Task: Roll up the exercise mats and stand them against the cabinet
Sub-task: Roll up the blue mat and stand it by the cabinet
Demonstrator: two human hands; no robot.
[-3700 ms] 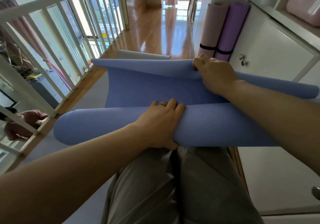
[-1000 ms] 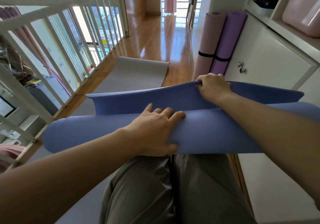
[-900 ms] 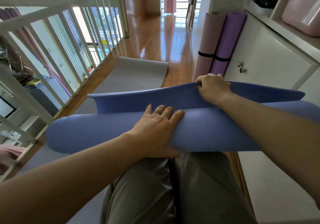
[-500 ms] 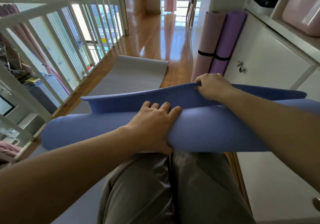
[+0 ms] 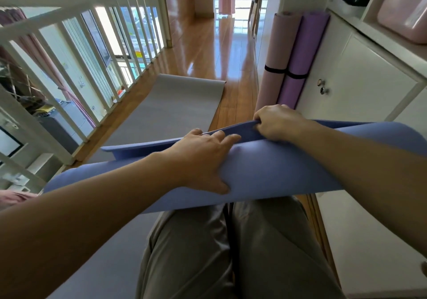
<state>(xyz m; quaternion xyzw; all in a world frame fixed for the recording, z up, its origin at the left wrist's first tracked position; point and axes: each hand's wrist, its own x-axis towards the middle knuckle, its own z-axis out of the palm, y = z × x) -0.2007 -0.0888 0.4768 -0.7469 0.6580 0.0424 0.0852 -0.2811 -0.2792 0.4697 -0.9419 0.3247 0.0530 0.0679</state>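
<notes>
A blue exercise mat [image 5: 272, 171] lies as a thick roll across my thighs, with only a short loose flap left on its far side. My left hand [image 5: 203, 160] wraps over the top of the roll, thumb underneath at the front. My right hand [image 5: 275, 123] pinches the free edge of the flap. A grey mat [image 5: 175, 106] lies flat on the wooden floor ahead. A pink rolled mat [image 5: 277, 53] and a purple rolled mat [image 5: 305, 53], each strapped with a black band, stand against the white cabinet [image 5: 360, 83].
A white railing [image 5: 76, 51] runs along the left, with a drop beyond it. The cabinet and its shelves line the right side, holding a pink bin [image 5: 406, 7]. The wooden corridor floor [image 5: 215, 51] stretches ahead toward a bright doorway.
The loose flap has grown much shorter as the mat wound onto the roll. My left hand has slid forward over the roll, and more of the grey mat shows.
</notes>
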